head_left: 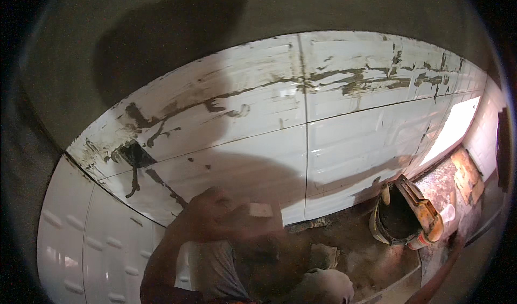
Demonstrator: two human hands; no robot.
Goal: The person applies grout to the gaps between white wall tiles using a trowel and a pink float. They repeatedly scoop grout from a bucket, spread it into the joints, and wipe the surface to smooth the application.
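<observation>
My left hand is raised in front of the white tiled wall, its fingers closed round a flat, squarish piece with a pale patch on its face. Dim light hides its exact kind. Far to the right, my right hand is beside a bucket; its fingers are too small and dark to read. Dark grey material shows inside the bucket. An orange-brown, mortar-stained piece lies along the bucket's right rim, and a rounded handle sticks up at its left.
Dark mortar smears streak the upper tiles, below bare grey plaster. At the left a dark square hole shows in the tiling. A small broken slab lies on the dirty floor, near my knee.
</observation>
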